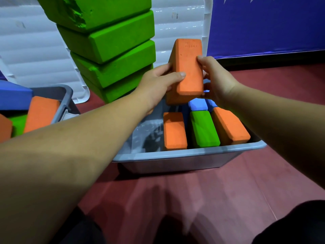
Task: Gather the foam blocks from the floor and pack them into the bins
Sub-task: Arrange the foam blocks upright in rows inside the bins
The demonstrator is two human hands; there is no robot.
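Left hand (158,80) at nine o'clock, right hand (217,81) at three, both curled round an orange foam block (189,67) over the grey bin (175,154).

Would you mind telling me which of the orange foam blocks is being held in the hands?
The orange block raised over the near bin, gripped by the left hand and right hand; the other orange blocks all sit inside bins.

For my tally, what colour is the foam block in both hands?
An orange foam block, head view.
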